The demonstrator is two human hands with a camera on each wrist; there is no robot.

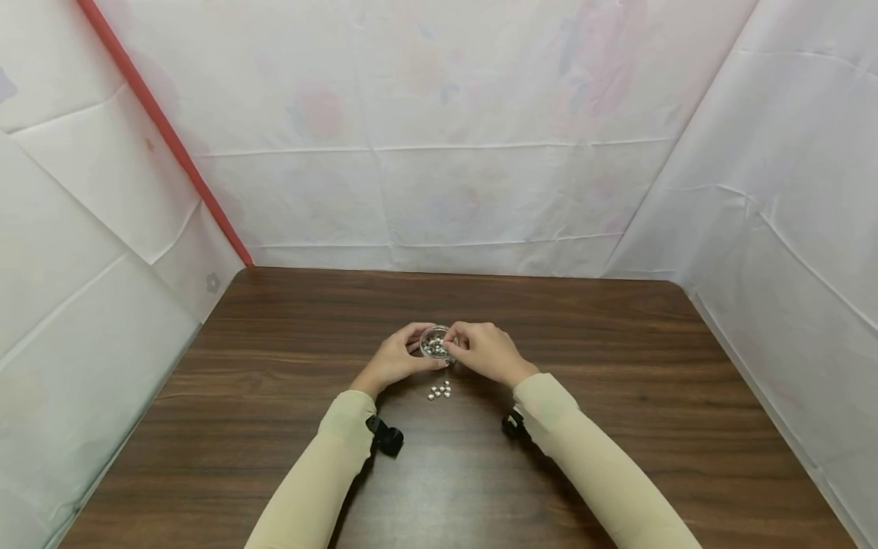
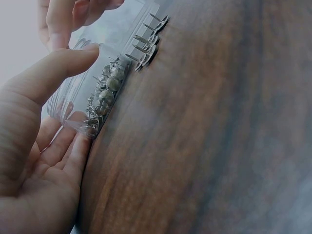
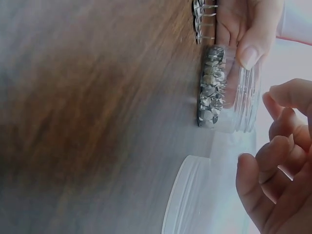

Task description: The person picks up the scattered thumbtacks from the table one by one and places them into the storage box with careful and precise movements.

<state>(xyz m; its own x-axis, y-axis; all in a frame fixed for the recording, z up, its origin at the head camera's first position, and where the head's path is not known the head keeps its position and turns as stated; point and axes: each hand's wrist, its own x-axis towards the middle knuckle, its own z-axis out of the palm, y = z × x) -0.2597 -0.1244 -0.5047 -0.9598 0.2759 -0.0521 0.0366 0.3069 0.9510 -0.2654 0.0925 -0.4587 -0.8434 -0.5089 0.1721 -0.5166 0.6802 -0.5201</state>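
My left hand [image 1: 394, 360] grips a small clear plastic jar [image 1: 434, 345], thumb on the near side and fingers round the far side. Silver thumbtacks [image 2: 109, 85] lie heaped in the jar's bottom. Over the jar's uncovered mouth hangs my right hand [image 1: 487, 351]; its fingers [image 3: 292, 92] are loosely bent and apart, with nothing visible between them. On the table just in front of the jar, several loose thumbtacks [image 1: 439, 391] rest on their heads, pins up. A clear round lid [image 3: 185, 200] lies beside the jar in the right wrist view.
The brown wooden table [image 1: 274, 427] reaches back to white fabric walls [image 1: 439, 198]. A red strip [image 1: 165, 130] runs down the left corner. Dark wrist cameras [image 1: 389, 440] sit under both sleeves.
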